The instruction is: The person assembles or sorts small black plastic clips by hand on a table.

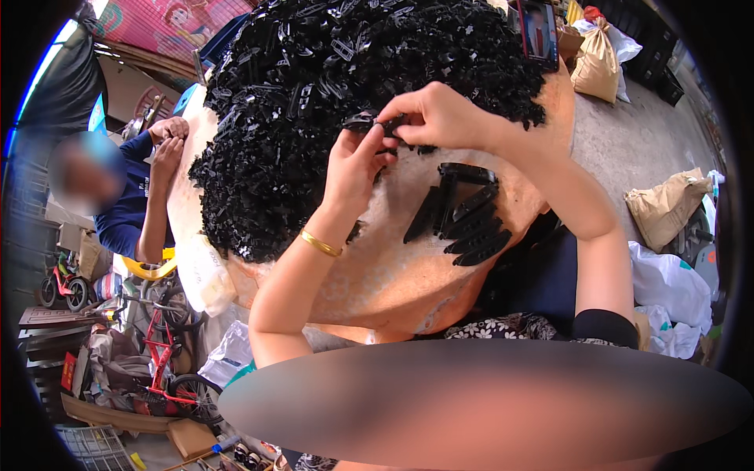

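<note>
Your left hand (351, 170) and right hand (444, 118) pinch a black part (360, 122) above the near edge of the pile (271, 149); whether it is finished, I cannot tell. The few clips (470, 228) lying on your side of the pile look done; the pile itself seems left.

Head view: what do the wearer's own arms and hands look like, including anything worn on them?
The left hand and right hand are both ungloved, and the forearms are uncovered. A smooth, rounded gold-coloured bangle circles the left wrist; the right wrist shows nothing worn. A black sleeve ends on the right upper arm. No left sleeve can be seen.
</note>
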